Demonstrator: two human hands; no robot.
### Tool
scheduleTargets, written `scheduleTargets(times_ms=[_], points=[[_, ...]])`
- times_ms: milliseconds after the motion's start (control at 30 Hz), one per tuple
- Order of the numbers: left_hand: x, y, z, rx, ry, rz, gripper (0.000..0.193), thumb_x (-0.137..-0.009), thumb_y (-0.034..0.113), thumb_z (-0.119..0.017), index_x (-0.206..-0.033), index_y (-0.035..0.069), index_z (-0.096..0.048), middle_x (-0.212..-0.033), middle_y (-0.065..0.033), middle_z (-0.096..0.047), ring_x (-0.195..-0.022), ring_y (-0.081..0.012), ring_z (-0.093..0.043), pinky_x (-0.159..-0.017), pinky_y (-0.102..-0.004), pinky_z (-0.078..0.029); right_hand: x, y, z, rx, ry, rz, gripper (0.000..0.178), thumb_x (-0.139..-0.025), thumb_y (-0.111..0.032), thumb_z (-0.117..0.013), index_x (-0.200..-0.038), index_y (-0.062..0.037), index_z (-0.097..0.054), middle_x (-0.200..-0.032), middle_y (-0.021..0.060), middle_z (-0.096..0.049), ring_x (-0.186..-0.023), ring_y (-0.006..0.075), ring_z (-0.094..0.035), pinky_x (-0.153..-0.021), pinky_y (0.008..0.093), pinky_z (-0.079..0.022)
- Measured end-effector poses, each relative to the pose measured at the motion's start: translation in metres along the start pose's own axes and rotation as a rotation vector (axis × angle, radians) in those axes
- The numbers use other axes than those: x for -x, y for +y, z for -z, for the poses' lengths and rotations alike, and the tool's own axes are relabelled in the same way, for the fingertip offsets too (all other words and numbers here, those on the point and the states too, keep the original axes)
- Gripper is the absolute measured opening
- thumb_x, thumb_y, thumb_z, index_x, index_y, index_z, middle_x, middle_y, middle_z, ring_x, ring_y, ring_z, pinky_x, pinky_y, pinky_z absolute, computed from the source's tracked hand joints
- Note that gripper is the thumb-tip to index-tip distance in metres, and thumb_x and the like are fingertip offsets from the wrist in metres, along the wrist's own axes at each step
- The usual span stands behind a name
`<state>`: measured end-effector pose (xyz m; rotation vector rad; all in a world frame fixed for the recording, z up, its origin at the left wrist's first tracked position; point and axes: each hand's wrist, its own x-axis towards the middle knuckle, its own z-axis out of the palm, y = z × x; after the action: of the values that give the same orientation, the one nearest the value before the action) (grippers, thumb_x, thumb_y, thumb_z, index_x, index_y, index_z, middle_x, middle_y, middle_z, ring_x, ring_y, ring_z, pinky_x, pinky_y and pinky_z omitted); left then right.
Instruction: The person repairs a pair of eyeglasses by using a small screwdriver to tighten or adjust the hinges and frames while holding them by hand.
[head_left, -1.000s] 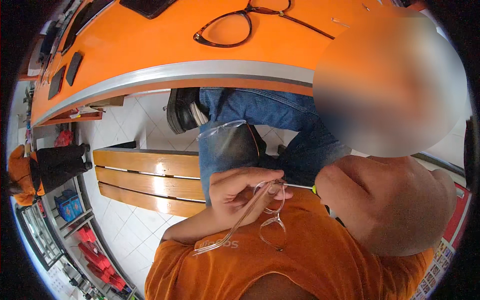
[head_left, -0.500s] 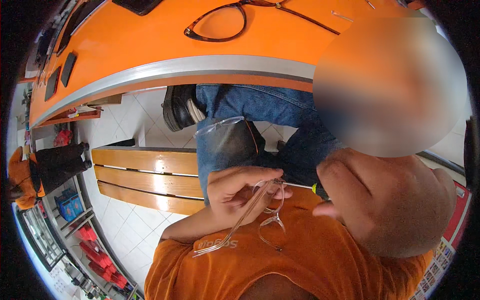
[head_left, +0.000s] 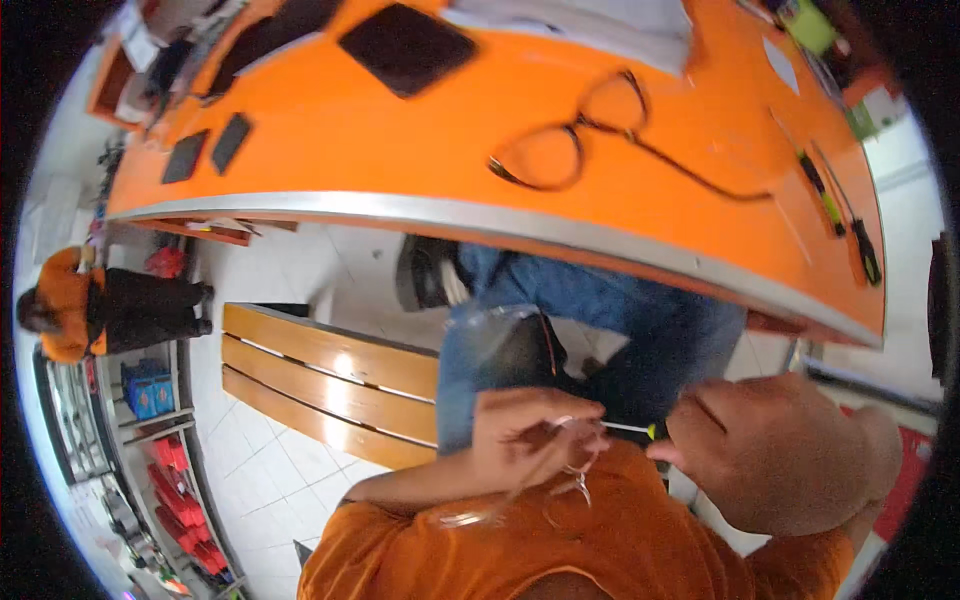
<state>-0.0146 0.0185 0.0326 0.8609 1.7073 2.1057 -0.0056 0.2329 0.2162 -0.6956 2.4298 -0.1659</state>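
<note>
Perhaps the screwdriver (head_left: 630, 428), gripped in the curled fingers of the right hand (head_left: 770, 455), could slip if the clear glasses frame (head_left: 583, 487), pinched before the orange shirt (head_left: 650, 535) by the left hand's (head_left: 528, 432) fingers, twists.

A long orange table (head_left: 380, 140) spans the upper part of the frame, its front edged by a silvery metal strip (head_left: 400, 208). Below it, left of centre, stands a varnished slatted wooden bench (head_left: 290, 365), bright light glaring off its slats. White floor tiles (head_left: 258, 450) with thin joints surround it. Shelving (head_left: 157, 430) lines the lower left; a pale surface (head_left: 908, 195), wall or floor unclear, shows at upper right.
</note>
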Motion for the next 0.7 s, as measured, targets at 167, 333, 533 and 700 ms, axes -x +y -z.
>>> scheduleTargets(times_ms=[167, 333, 533, 700], points=[[-0.008, 0.001, 0.004, 0.052, -0.025, 0.011, 0.02, -0.083, 0.004, -0.074, -0.1, -0.006, -0.069, -0.081, -0.0145, -0.071, -0.073, -0.0175, -0.072, -0.061, -0.0259, -0.056, 0.0, -0.014, 0.008, 0.035, -0.002, -0.048, 0.03, -0.085, -0.027, -0.067, -0.09, 0.0008, -0.056, -0.08, 0.0124, -0.057, -0.067, 0.0211, -0.064, -0.053, 0.0306, -0.052], [-0.006, -0.004, 0.007, -0.074, 0.0, -0.08, 0.021, -0.082, 0.006, -0.075, -0.099, -0.004, -0.07, -0.079, -0.015, -0.071, -0.069, -0.0172, -0.07, -0.059, -0.0271, -0.055, -0.008, -0.007, 0.01, 0.145, 0.095, 0.146, 0.03, -0.084, -0.027, -0.068, -0.087, 0.0018, -0.059, -0.077, 0.0131, -0.058, -0.068, 0.0199, -0.066, -0.053, 0.03, -0.053], [-0.013, 0.011, 0.006, 0.022, -0.075, 0.01, 0.018, -0.085, 0.001, -0.069, -0.101, -0.007, -0.068, -0.08, -0.0148, -0.072, -0.073, -0.017, -0.072, -0.062, -0.0261, -0.056, -0.002, -0.021, 0.007, 0.1, 0.122, -0.094, 0.031, -0.08, -0.03, -0.071, -0.083, 0.0006, -0.063, -0.08, 0.0111, -0.062, -0.064, 0.0181, -0.066, -0.049, 0.03, -0.052], [-0.006, 0.009, 0.005, 0.104, -0.051, 0.102, 0.018, -0.087, -0.001, -0.065, -0.104, -0.009, -0.066, -0.083, -0.0173, -0.071, -0.079, -0.0196, -0.073, -0.068, -0.0284, -0.059, -0.004, -0.02, 0.002, 0.047, 0.185, -0.108, 0.03, -0.076, -0.031, -0.071, -0.081, -0.0023, -0.064, -0.08, 0.0085, -0.065, -0.061, 0.0175, -0.066, -0.046, 0.0319, -0.051]])
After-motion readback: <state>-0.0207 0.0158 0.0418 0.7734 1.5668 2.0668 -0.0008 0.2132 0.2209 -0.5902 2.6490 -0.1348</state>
